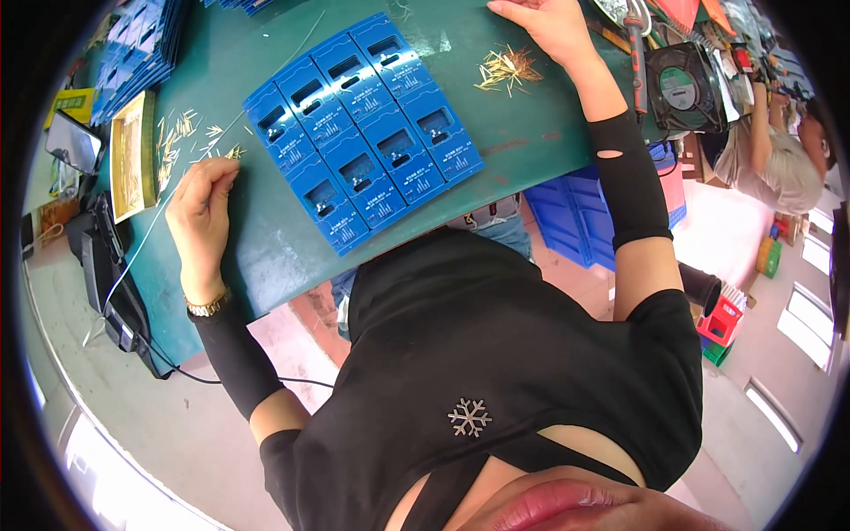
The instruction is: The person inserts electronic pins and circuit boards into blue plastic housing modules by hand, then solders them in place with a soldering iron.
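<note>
A panel of joined blue circuit boards (367,133) lies on the green table, with rectangular cut-outs in each board. To its left, my left hand (202,212) rests on the tabletop, fingers curled in and thumb against them. Short gold pins (234,152) lie right at those fingertips; whether any are pinched is hidden. My right hand (551,31) is at the top edge, past the panel's far right corner, its fingertips partly cut off by the picture. Just below and left of it sits a heap of gold and copper-coloured pins (508,71).
More loose pins (175,137) are scattered beside a shallow yellowish tray (133,155) at left. Blue boards (137,53) are stacked at the upper left. A black fan (686,87) and a red-handled tool (636,53) stand at right. Blue crates (567,217) are below the table edge.
</note>
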The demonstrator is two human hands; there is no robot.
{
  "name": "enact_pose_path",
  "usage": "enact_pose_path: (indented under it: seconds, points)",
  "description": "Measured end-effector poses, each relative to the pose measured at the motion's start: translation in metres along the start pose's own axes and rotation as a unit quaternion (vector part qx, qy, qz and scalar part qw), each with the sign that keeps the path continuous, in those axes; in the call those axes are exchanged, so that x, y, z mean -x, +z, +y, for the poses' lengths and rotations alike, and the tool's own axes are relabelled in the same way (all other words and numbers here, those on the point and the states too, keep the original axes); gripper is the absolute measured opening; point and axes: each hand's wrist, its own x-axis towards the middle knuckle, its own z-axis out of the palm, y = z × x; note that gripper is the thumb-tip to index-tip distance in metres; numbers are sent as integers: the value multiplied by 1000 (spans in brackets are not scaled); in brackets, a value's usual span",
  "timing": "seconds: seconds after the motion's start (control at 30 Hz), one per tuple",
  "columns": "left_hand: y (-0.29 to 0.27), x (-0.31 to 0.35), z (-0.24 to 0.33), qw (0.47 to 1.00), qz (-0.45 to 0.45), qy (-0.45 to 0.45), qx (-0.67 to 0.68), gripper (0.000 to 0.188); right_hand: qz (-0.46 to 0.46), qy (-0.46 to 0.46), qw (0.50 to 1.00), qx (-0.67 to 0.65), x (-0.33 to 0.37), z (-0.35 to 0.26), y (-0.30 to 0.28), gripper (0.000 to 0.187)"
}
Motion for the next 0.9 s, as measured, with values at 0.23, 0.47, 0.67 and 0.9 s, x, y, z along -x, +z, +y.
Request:
enact_pose_path:
  seconds: [0.23,0.47,0.67,0.9]
  points:
    - [1,0,1,1000,-2,-4,2,13,-6,-155,988,-14,2,-1,2,11]
    - [5,-2,-2,1000,8,-19,-3,11,58,-71,963,252,17,-35,6,15]
    - [1,0,0,1000,12,-8,-8,11,69,-83,958,266,20,-37,6,16]
    - [5,-2,-1,1000,-11,19,18,12,33,-150,972,-178,23,-14,-4,10]
